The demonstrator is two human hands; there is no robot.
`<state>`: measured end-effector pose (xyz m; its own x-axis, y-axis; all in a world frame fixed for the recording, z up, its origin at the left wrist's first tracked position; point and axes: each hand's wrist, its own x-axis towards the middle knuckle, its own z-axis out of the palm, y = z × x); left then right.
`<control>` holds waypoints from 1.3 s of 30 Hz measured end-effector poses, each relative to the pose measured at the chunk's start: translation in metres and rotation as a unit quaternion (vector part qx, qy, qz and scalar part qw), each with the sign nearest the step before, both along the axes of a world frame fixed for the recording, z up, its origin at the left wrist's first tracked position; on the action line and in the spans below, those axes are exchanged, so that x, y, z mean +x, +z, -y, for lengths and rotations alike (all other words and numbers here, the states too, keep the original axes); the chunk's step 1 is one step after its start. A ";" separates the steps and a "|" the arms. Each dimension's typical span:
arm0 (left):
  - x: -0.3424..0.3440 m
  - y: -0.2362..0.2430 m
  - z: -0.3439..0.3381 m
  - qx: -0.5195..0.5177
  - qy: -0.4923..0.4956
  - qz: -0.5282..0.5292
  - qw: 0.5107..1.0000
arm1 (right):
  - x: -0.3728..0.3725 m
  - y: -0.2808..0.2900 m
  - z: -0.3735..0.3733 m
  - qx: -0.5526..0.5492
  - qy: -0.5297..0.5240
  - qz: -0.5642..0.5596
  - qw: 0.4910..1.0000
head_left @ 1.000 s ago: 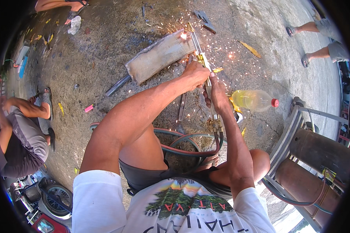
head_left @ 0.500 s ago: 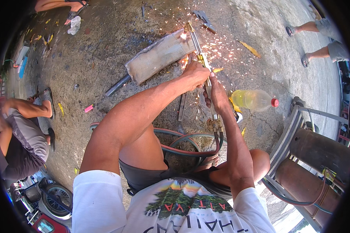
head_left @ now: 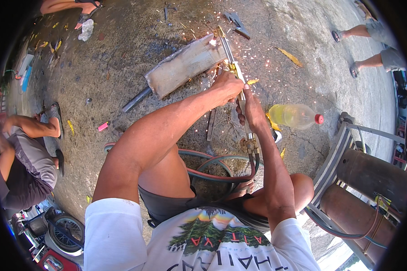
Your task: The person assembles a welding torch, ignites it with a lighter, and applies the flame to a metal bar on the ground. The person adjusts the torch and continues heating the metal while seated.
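While the flame bites the metal block (head_left: 182, 67) on the ground, the left hand (head_left: 226, 86) clamped on the torch (head_left: 234, 72) should steady it; the right hand (head_left: 251, 110), below the block, grips the handle.

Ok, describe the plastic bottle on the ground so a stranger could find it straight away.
Start at the rusty gas cylinders in the metal cart at the right edge. Just left of them, on the bare concrete, lies the plastic bottle, close to the right hand that holds the cutting torch. It is the only clear thing there: on its side, yellowish liquid inside, red cap pointing toward the cart.
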<state>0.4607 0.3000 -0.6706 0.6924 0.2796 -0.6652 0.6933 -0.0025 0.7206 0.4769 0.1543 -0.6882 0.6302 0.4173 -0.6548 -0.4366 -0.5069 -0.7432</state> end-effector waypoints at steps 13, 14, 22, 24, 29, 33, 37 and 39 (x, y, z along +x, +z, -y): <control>0.000 -0.005 0.003 -0.009 0.027 0.019 0.999 | -0.001 0.002 0.000 0.006 -0.005 -0.005 1.000; -0.001 -0.004 0.003 -0.011 0.028 0.017 0.999 | -0.001 0.002 0.001 0.007 -0.004 -0.005 1.000; -0.001 0.004 0.003 -0.027 0.023 0.003 0.999 | 0.000 -0.003 0.002 0.014 -0.004 0.005 1.000; -0.001 0.003 0.003 -0.025 0.029 0.005 0.999 | 0.000 -0.004 0.003 0.014 -0.002 0.006 1.000; 0.000 -0.003 0.004 -0.007 0.025 0.006 1.000 | 0.000 -0.003 0.003 0.010 -0.003 0.006 1.000; 0.000 -0.003 0.003 -0.008 0.022 0.006 1.000 | -0.001 0.000 0.003 0.011 -0.008 0.007 1.000; -0.001 -0.001 0.002 -0.008 0.014 0.006 1.000 | -0.001 0.001 0.003 0.006 -0.005 0.006 1.000; -0.001 -0.001 0.002 -0.005 0.007 0.003 1.000 | -0.002 0.001 0.003 0.007 -0.007 0.006 1.000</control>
<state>0.4596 0.2985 -0.6716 0.6918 0.2828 -0.6644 0.6894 0.0149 0.7242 0.4752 0.1515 -0.6875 0.6446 0.4165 -0.6411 -0.4346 -0.4903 -0.7555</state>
